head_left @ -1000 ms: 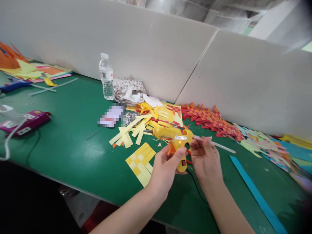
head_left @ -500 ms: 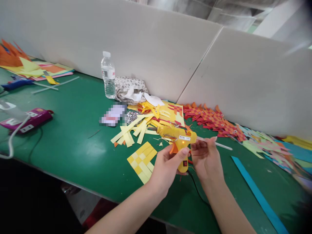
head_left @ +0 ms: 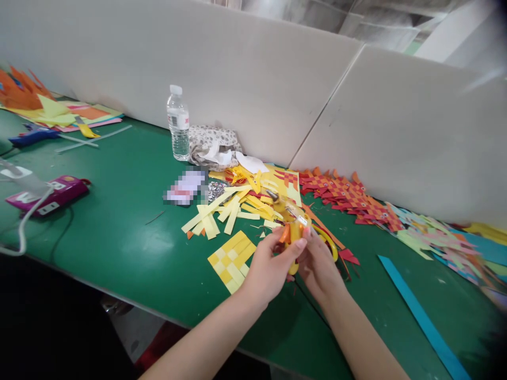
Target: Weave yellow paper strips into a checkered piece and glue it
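Observation:
Both my hands meet on a yellow hot-glue gun (head_left: 292,221) just above the green table (head_left: 119,227). My left hand (head_left: 269,269) is closed round its handle, thumb beside the orange trigger. My right hand (head_left: 319,266) is closed against the gun's rear from the right. The gun's nozzle points away from me, toward a heap of yellow paper strips (head_left: 233,206). A woven yellow paper square (head_left: 232,258) lies just left of my left hand. The gun's black cord (head_left: 312,311) runs under my right forearm.
A water bottle (head_left: 178,124) and crumpled cloth (head_left: 212,145) stand by the white partition (head_left: 277,79). Red-orange woven paper fish (head_left: 344,195) and pastel ones (head_left: 431,237) line the back right. A blue strip (head_left: 420,316) lies right. A magenta power strip (head_left: 51,195) sits left.
The glue gun has swung round, its nozzle now pointing away instead of left. My right hand has come in against the gun, and the clear glue stick behind it no longer shows.

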Available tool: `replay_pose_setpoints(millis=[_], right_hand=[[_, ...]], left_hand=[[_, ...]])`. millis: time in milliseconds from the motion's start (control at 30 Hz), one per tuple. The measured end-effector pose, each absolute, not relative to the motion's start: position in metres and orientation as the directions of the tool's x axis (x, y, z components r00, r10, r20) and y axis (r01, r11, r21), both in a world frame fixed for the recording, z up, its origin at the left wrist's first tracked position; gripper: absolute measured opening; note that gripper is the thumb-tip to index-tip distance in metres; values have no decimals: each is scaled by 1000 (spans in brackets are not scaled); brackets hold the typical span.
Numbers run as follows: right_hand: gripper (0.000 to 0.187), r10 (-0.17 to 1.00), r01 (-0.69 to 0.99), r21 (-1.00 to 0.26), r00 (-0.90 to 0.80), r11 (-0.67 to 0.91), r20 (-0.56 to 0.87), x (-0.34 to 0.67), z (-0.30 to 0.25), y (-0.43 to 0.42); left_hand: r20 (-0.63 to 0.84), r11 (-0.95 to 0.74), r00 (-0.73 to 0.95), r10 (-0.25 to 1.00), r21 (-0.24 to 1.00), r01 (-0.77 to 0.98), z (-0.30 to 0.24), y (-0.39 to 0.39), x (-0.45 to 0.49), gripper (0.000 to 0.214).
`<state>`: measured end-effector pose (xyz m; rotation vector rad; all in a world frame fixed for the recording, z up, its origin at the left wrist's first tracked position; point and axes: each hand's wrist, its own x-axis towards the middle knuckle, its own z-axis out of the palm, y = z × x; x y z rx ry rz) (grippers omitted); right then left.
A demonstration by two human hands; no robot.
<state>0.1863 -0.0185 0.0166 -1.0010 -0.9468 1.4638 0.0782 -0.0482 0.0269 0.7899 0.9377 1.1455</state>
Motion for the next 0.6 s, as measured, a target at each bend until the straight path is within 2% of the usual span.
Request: replay_pose_setpoints(millis=[167,333,500,600], right_hand=[[39,981,-301,-934,-46,-192,-187,186,20,-18],[32,991,-318,-943,52,-98,-121,182,22,-17],[32,992,-306,-949,73,-74,-101,181,20,-18],[30,992,-295,-952,67,-81,-105,182,20,-18]], left_hand=[[-40,101,171,984,926,-364,24,-52,84,48],[90,-66,167,982,988,-143,22,-55,77,52],[94,-106,260,961,994,33,29,-71,59,59],[85,-143,267,960,968,208,30,-84,40,56]])
